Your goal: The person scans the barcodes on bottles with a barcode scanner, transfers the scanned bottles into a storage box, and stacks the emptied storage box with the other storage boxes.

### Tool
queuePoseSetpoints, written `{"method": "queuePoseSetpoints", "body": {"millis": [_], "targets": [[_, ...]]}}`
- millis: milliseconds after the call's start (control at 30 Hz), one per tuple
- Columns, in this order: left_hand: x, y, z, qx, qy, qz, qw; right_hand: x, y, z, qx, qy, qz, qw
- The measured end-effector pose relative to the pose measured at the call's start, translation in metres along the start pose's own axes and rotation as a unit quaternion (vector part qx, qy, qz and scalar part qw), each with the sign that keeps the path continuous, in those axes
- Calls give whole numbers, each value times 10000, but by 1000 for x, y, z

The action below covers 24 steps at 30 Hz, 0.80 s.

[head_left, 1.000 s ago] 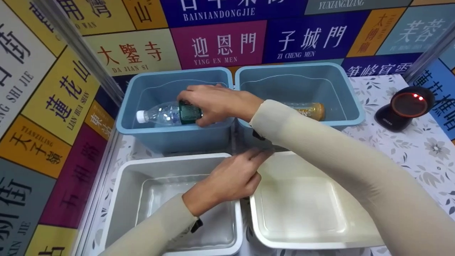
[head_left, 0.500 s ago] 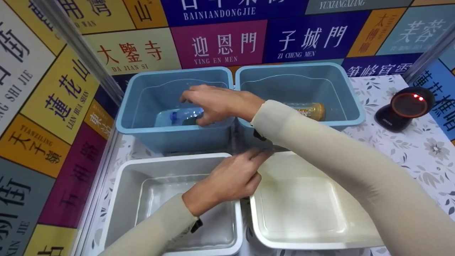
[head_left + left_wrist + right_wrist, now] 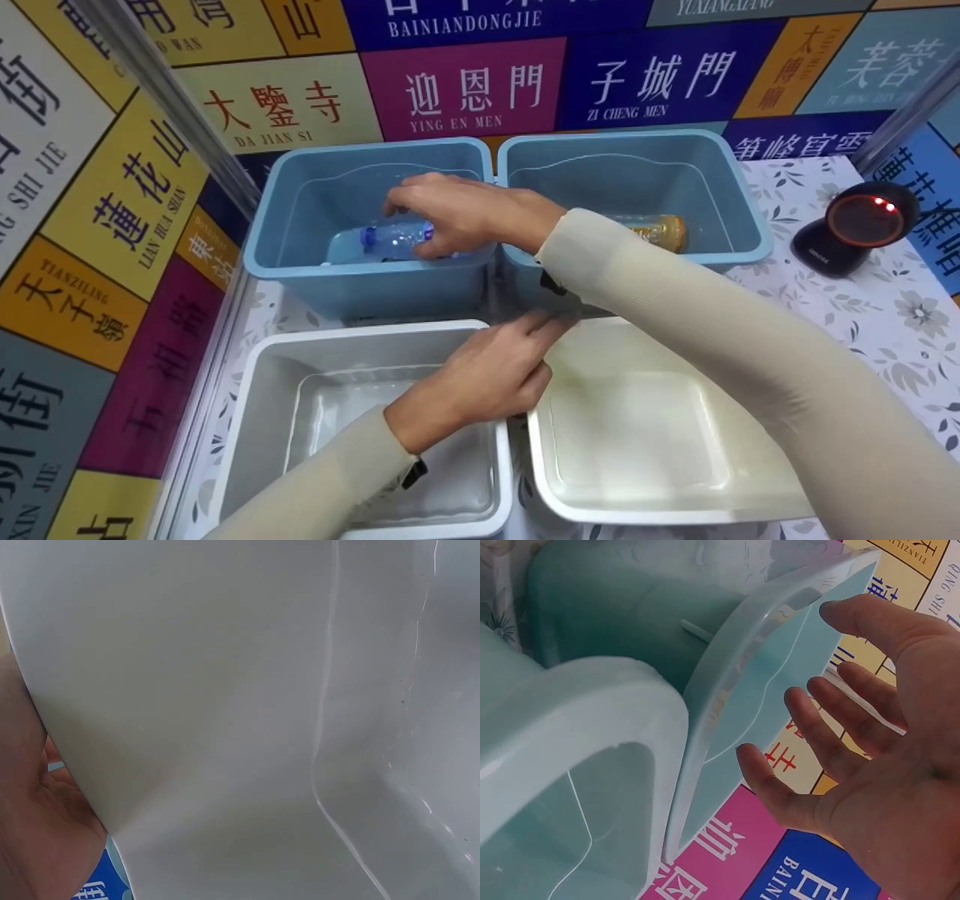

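Note:
My right hand (image 3: 469, 214) hovers over the left blue bin (image 3: 367, 271), its spread fingers holding nothing; the right wrist view shows the bare palm (image 3: 900, 795). Below it, inside that bin, lies a clear plastic bottle with a blue cap (image 3: 394, 238), partly covered by the hand and the bin's front wall. A small bit of white (image 3: 325, 264) shows low at the front wall. My left hand (image 3: 491, 367) lies across the inner rims of the two white bins, fingers extended forward. In the left wrist view the left hand (image 3: 45, 817) shows just outside a white bin's rim.
The right blue bin (image 3: 675, 259) stands alongside and holds a bottle with an orange end (image 3: 667, 232). Nearer are the left white bin (image 3: 360, 330) and right white bin (image 3: 645, 516). A black scanner (image 3: 855, 229) with red lights stands at right; a lettered wall panel (image 3: 465, 90) rises behind.
My right hand has let go of the green-labelled bottle, which has dropped into the left blue bin and is now almost wholly hidden. The blue-capped bottle has come into sight. My left hand has stayed put.

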<state>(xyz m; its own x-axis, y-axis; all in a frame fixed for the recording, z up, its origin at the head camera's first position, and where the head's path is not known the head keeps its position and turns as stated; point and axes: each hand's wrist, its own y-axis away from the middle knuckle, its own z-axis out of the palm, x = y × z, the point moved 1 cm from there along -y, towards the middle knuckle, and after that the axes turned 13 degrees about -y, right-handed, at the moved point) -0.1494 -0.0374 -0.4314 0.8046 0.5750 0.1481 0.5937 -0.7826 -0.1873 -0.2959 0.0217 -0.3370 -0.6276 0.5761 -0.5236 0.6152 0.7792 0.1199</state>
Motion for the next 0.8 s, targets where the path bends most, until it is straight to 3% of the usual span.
{"method": "queuePoseSetpoints", "body": {"millis": [800], "targets": [[-1,-2,-1,35,24,93,9999,-4,31,-16,105,-278,-505,9983]]}}
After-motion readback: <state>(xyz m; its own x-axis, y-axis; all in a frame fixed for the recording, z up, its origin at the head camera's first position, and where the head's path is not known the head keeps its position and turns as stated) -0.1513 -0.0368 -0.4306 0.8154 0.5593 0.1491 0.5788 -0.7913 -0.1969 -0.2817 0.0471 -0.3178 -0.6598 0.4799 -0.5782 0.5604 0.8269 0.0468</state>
